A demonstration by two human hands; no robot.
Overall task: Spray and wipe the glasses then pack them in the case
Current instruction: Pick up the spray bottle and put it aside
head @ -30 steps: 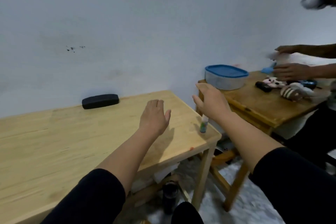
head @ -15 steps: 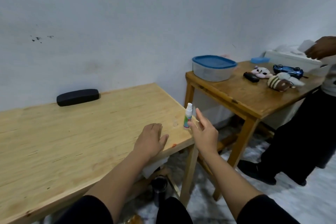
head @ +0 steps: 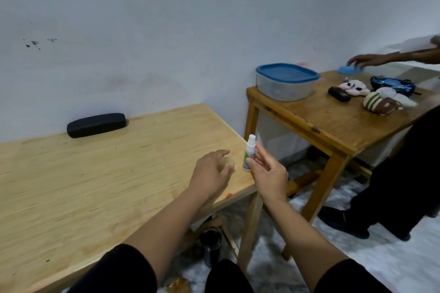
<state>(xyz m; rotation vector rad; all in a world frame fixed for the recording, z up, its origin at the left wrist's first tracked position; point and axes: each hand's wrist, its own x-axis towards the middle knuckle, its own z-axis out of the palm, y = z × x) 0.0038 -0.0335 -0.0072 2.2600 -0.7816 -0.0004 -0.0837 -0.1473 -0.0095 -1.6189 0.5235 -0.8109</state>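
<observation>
The right hand (head: 266, 173) is open, with its fingers spread and pointing up. The thumb tip looks like it is touching the low part of the bottle (head: 249, 156), or is just beside it. The fingers have not closed round it. The bottle stands straight up near the right edge of the table (head: 95, 185). Its white cap is on top and its long side runs up and down. It sits just to the left of the right hand, on the thumb side. So the hand only needs to go a tiny bit left and curl round the middle of the bottle.

The left hand (head: 212, 173) is near too, just left of the bottle. It hangs low over the table with its fingers loosely bent. Something pale and see-through peeks out by its fingertips. I cannot tell what it is, or if the hand holds it. The right hand is the closer one to the bottle, so I think it should take it.

The case (head: 96, 125) is black and shut. It lies flat at the back of the table by the wall, well apart from both hands. Its long side runs left to right. I cannot see the glasses; they may be inside the case.
</observation>
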